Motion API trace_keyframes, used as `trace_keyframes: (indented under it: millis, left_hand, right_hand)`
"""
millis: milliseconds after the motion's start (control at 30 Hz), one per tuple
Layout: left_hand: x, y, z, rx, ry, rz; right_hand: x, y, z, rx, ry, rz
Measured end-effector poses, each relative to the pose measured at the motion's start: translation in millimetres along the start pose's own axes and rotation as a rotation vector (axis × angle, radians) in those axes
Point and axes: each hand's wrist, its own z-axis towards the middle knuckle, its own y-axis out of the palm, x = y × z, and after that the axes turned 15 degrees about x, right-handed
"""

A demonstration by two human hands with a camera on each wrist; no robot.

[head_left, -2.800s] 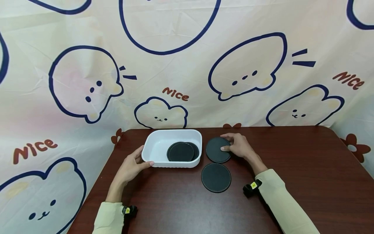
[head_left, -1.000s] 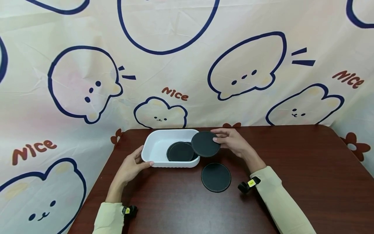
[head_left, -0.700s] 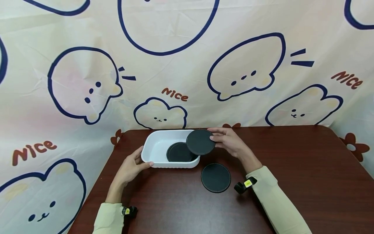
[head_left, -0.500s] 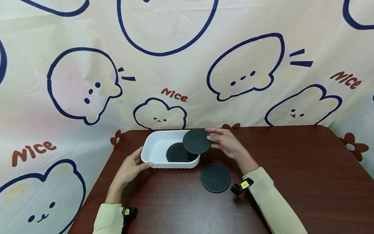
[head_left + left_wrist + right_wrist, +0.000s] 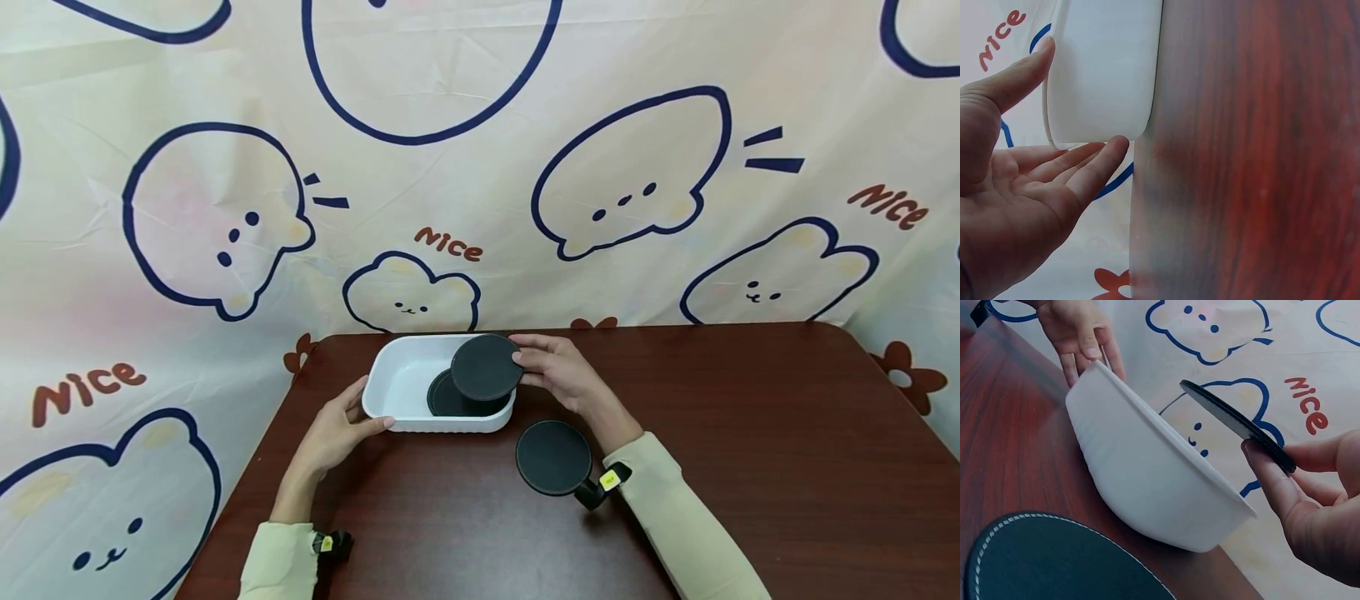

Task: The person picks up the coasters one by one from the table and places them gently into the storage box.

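The right hand [image 5: 551, 375] pinches a coaster [image 5: 486, 367] over the tub [image 5: 397, 387] (left hand [image 5: 337, 425] steadies its 9 o'clock end, fingers straight); released tilted, it may catch the rim.

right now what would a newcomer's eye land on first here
Probably the black round coaster that the right hand pinches by its edge above the white tub, which the left hand steadies at its near left corner. Next, the lone coaster flat on the dark red table.
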Motion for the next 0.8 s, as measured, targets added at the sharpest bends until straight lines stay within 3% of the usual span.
trace_keyframes:
  millis: [800]
  left_hand:
    - [2.2,-0.9,-0.6,-0.008,-0.015,0.011]
  right_hand:
    - [11,25,9,-0.007,0.019,-0.097]
